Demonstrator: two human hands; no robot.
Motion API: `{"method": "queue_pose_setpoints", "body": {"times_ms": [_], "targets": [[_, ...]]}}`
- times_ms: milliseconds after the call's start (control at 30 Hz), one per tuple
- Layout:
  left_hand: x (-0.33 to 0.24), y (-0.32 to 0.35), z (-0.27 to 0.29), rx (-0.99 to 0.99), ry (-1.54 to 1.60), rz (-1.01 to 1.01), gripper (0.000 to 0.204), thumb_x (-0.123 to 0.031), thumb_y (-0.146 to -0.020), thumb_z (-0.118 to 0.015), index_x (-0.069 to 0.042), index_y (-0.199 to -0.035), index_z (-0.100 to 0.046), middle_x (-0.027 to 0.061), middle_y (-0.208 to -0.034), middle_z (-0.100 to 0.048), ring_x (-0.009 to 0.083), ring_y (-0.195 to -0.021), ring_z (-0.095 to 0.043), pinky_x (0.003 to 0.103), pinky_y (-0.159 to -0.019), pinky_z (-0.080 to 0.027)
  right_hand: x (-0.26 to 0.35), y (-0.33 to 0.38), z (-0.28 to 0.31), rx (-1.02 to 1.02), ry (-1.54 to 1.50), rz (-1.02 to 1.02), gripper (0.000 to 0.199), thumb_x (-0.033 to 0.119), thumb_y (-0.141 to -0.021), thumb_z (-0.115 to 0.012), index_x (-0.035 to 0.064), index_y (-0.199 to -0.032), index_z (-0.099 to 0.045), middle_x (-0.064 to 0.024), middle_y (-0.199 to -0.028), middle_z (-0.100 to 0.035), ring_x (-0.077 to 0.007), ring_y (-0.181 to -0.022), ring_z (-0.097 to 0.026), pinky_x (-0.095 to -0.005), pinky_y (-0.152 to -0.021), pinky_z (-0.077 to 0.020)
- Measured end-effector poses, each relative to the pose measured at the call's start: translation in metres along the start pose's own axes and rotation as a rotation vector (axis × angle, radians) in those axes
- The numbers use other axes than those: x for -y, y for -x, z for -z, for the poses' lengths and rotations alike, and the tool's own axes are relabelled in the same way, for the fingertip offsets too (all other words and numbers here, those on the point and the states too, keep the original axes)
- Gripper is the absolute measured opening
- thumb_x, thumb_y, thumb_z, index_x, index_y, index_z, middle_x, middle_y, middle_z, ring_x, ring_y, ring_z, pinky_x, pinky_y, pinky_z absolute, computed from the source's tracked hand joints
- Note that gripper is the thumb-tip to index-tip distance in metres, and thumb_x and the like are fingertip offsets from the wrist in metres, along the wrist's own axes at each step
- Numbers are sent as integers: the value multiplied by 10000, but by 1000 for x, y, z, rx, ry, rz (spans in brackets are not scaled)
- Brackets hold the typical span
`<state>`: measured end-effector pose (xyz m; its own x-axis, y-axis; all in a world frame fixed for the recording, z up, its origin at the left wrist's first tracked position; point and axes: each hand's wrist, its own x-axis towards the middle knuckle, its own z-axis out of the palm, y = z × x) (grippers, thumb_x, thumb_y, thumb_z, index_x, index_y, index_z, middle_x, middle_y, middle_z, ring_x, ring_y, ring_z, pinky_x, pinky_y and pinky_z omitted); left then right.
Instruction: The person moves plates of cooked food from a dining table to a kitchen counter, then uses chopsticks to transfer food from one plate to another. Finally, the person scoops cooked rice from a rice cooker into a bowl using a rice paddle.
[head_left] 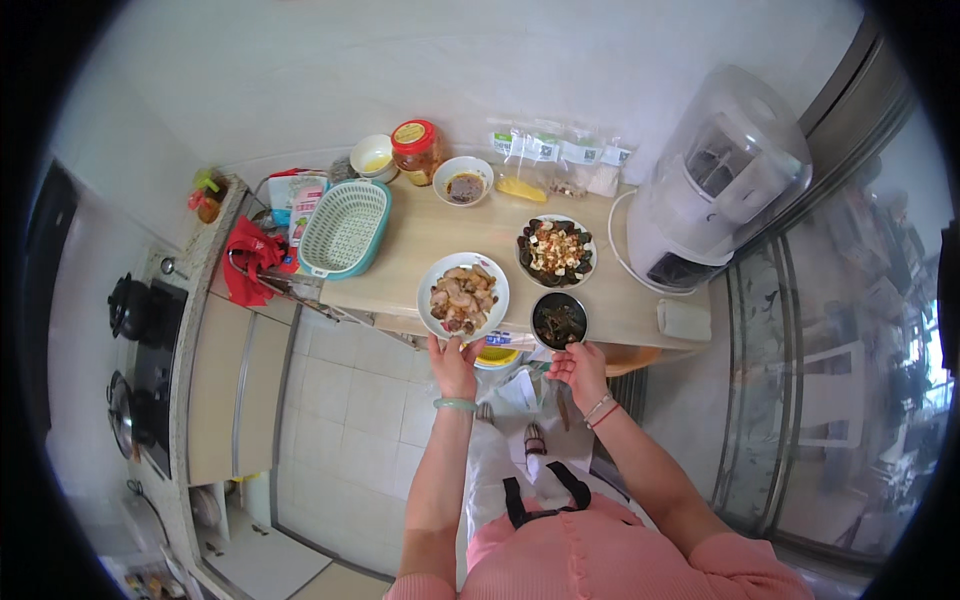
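Note:
My left hand grips the near rim of a white plate heaped with pieces of meat. My right hand, fingers closed, holds the near edge of a small metal bowl with dark, wet-looking food in it. Both vessels are at the front edge of the light wooden table; whether they rest on it or are lifted slightly, I cannot tell. Just behind the metal bowl stands a white plate of dark pieces topped with chopped garlic and red bits.
Farther back are a white bowl of brown sauce, another bowl, a red-lidded jar and clear packets. A teal-and-white basket stands left; a white appliance with its cord, and a folded cloth, are right.

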<state>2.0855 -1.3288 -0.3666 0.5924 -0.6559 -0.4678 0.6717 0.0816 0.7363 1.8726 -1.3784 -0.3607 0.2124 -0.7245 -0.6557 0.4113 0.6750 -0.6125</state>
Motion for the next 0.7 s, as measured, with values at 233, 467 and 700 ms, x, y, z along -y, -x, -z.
{"method": "queue_pose_setpoints", "body": {"times_ms": [233, 467, 700], "targets": [[-16, -75, -9, -22, -47, 43, 584, 82, -893, -459, -83, -1425, -287, 204, -1301, -492, 376, -1057, -618, 469, -868, -594, -16, -32, -49, -65, -30, -49, 148, 100, -894, -472, 15, -1011, -501, -134, -765, -623, -223, -598, -631, -396, -564, -592], [-27, -115, -10, 50, -129, 23, 479, 20, -939, -489, -67, -1392, -362, 175, -1254, -542, 311, -1032, -641, 421, -850, -597, -28, -63, -80, -86, -10, -17, 114, 106, -913, -486, 26, -989, -514, -134, -763, -638, -207, -601, -633, -389, -576, -589], [-35, -133, -6, 81, -110, 51, 468, 9, -955, -491, -75, -1398, -365, 153, -1222, -548, 300, -1005, -650, 409, -833, -602, -34, -67, -97, -116, -12, -1, 136, 109, -918, -477, 11, -1008, -506, -135, -764, -632, -200, -592, -624, -379, -569, -589]]}}
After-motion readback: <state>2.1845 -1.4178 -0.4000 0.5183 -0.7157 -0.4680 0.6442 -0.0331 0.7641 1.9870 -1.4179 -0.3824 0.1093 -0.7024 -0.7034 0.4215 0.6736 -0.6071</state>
